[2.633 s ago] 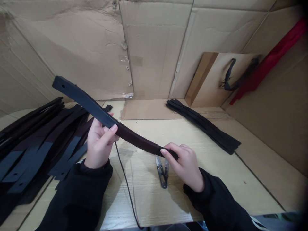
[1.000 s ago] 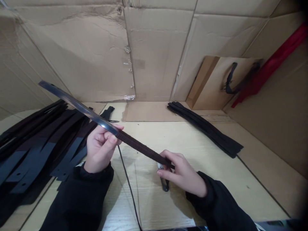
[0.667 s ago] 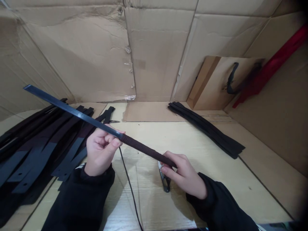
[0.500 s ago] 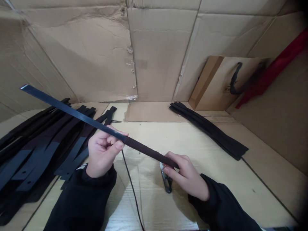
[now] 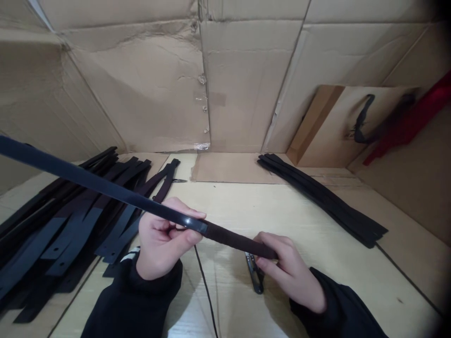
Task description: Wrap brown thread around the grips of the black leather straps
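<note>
A long, glossy dark strip (image 5: 105, 185) slants from the left edge to the middle, with brown cord wrapping (image 5: 232, 238) on its right-hand part. My left hand (image 5: 165, 244) pinches it between thumb and fingers where the smooth part meets the wrapping. My right hand (image 5: 287, 263) grips the wrapped end between thumb and fingers. A thin dark cord (image 5: 207, 291) hangs from below my left hand toward the front edge. Dark-handled thread snips (image 5: 256, 277) lie on the table just left of my right hand, partly hidden behind it.
A pile of dark strips (image 5: 73, 230), some with punched holes, covers the left side. More black strips (image 5: 320, 202) lie bundled at the right. Cardboard walls (image 5: 148, 89) enclose the light table (image 5: 225, 202). At the back right stand a cardboard box (image 5: 327, 136) and red cloth (image 5: 405, 126).
The strip has tilted, with its far end now reaching past the left edge of view. Both hands appear slightly lower and further right, still holding it; the whole view has shifted too.
</note>
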Action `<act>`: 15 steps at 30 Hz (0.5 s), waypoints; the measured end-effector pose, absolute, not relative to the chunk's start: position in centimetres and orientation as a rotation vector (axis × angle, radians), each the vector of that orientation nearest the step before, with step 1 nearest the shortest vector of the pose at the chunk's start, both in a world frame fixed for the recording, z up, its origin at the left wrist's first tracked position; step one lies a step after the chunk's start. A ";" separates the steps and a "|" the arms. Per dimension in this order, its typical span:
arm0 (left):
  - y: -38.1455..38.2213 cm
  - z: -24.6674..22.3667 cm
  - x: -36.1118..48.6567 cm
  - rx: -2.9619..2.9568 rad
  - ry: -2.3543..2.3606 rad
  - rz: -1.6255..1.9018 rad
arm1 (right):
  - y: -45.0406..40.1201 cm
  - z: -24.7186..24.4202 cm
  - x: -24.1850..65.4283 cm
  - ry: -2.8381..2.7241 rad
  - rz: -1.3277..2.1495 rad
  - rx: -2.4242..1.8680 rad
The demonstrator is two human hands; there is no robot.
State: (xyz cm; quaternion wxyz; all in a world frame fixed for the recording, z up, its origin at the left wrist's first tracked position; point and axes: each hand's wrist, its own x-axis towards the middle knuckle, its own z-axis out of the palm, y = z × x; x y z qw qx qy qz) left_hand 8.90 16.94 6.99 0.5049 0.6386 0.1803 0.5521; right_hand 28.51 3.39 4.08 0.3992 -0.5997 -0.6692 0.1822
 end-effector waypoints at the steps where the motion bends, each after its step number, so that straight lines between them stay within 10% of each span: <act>1: 16.8 7.0 8.9 1.559 0.435 1.366 | 3.4 4.0 28.5 -1.693 0.460 -1.514; 15: 15.0 8.1 8.7 1.473 0.512 1.356 | 0.4 5.7 24.2 -1.216 0.881 -1.544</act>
